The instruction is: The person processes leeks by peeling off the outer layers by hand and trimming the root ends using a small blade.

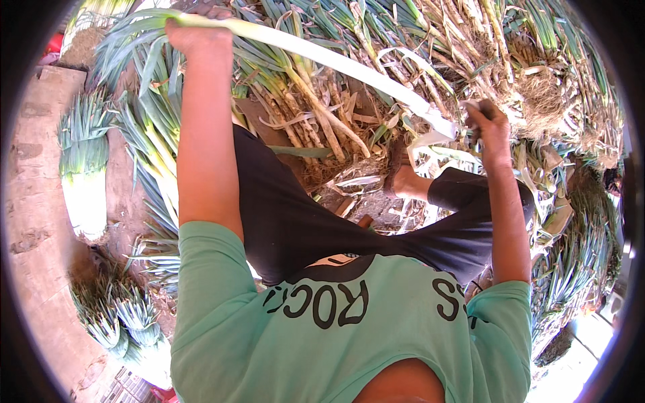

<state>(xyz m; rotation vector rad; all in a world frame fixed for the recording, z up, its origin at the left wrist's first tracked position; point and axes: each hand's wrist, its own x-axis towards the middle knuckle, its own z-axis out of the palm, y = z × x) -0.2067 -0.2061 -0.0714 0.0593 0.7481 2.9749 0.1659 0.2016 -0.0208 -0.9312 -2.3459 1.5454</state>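
A long leek with a white shank (pixel 327 55) stretches across the upper view, its green leaves fanning out at the upper left. My left hand (pixel 199 30) is closed around it where the shank meets the leaves. Beside the leek's lower right end is my right hand (pixel 489 126), fingers bent; whether they pinch a scrap of it is unclear. Loose pale strips of outer leaf (pixel 423 143) hang by that end. Beneath the shank lie untrimmed leeks (pixel 302 111) with dry brown outer leaves.
A large heap of rooted leeks (pixel 541 95) fills the upper right. Cleaned leek bundles (pixel 83 166) stand at the left, with others (pixel 133 322) lower down. Peelings (pixel 363 184) litter the ground around my foot (pixel 409 182). More leeks (pixel 579 262) lie at the right.
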